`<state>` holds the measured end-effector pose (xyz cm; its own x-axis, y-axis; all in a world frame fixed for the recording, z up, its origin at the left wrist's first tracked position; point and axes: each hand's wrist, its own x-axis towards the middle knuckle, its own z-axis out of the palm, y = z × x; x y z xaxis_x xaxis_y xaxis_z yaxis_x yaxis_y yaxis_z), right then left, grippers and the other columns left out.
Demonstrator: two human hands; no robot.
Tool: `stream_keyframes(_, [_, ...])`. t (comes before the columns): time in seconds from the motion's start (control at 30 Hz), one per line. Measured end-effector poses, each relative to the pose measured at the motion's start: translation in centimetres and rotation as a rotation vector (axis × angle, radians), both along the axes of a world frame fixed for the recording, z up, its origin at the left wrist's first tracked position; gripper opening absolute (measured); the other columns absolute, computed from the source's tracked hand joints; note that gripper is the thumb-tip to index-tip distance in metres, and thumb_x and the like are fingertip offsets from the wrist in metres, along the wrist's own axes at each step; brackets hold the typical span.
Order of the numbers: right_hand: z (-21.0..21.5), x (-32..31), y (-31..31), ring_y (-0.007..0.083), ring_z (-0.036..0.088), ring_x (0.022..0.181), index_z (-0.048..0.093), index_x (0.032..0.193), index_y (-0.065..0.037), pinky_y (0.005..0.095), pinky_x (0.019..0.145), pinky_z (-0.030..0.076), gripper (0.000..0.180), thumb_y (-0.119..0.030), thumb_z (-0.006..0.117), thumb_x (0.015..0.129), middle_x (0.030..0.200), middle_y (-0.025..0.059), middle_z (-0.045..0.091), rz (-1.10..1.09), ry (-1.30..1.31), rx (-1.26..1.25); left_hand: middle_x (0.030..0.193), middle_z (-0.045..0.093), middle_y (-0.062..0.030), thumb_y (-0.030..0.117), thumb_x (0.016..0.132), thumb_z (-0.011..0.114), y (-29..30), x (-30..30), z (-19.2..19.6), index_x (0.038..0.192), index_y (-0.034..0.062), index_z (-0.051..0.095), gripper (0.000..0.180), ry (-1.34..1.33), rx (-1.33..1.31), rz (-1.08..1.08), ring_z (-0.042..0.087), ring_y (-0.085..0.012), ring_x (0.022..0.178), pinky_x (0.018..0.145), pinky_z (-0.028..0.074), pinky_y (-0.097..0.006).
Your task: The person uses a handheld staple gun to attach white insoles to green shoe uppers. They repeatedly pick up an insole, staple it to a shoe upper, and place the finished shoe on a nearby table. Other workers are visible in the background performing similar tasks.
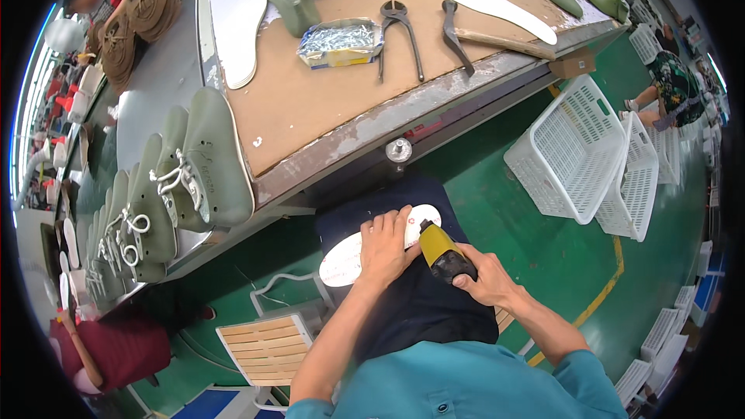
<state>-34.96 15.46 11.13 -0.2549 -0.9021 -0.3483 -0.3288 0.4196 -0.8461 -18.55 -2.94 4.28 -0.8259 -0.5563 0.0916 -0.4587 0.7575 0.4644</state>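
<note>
A white shoe insole [341, 262] with faint red marks lies across my lap on dark trousers. My left hand [382, 252] is closed over its middle and steadies it from above; whatever is beneath the insole is hidden. My right hand [489, 275] grips the black end of a yellow-and-black handheld tool [439, 247], whose kind I cannot make out. Its narrow black tip is at the insole's right end; I cannot tell whether they touch.
Ahead, a worn workbench [310, 112] carries a box of nails [340, 40], pincers [397, 23], a dark metal tool [454, 35] and white insoles [497, 8]. Green shoe lasts [206, 159] line its left side. White crates [570, 151] stand right. A wooden-slatted seat [265, 348] is left; other people sit nearby.
</note>
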Motion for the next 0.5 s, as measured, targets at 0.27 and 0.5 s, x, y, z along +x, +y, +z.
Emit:
stream_keyframes(0.27, [0.7,1.4,-0.7,0.0484,0.070,0.103,0.052,0.140,0.004,0.0498,0.092,0.055,0.091,-0.070,0.068,0.089,0.106,0.0290,0.073,0.029,-0.024,0.100,0.135,0.059,-0.0161,0.024,0.077,0.082,-0.4,0.6,-0.5,0.148,0.0058,0.049,0.080,0.045,0.081,-0.021,0.056,-0.0337,0.124,0.102,0.041,-0.050])
stream_keyframes(0.5, [1.1,4.4,-4.9,0.0499,0.067,0.111,0.051,0.143,0.004,0.0501,0.098,0.052,0.090,-0.067,0.069,0.091,0.113,0.0321,0.071,0.199,-0.063,0.160,0.157,0.041,-0.0236,0.028,0.086,0.081,-0.9,9.9,0.5,0.153,0.0119,0.046,0.077,-0.079,0.036,0.098,0.042,-0.0403,0.144,0.122,0.026,-0.061])
